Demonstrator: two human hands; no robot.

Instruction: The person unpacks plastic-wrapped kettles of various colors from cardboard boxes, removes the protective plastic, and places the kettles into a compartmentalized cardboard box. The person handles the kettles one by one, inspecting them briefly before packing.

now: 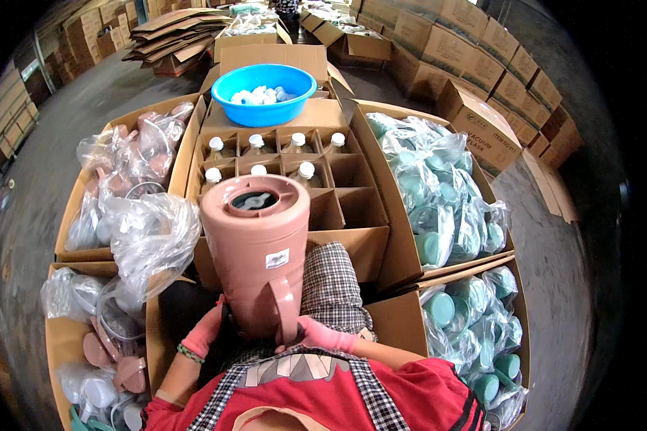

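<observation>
A tall pink plastic flask shell (257, 251) with a handle stands upright between my knees, its open top showing a dark inner ring. My left hand (203, 332), in a pink glove, grips its lower left side. My right hand (323, 335), also pink-gloved, holds its base by the handle on the right. Just beyond it sits a divided cardboard box (338, 194) with several white-capped glass liners standing in the far cells.
A blue basin (264, 92) of small white parts rests on a box behind. Boxes of bagged pink parts (133, 165) stand left, boxes of bagged teal lids (438, 194) right. Stacked cartons (482, 65) line the back right; flattened cardboard (172, 36) lies back left.
</observation>
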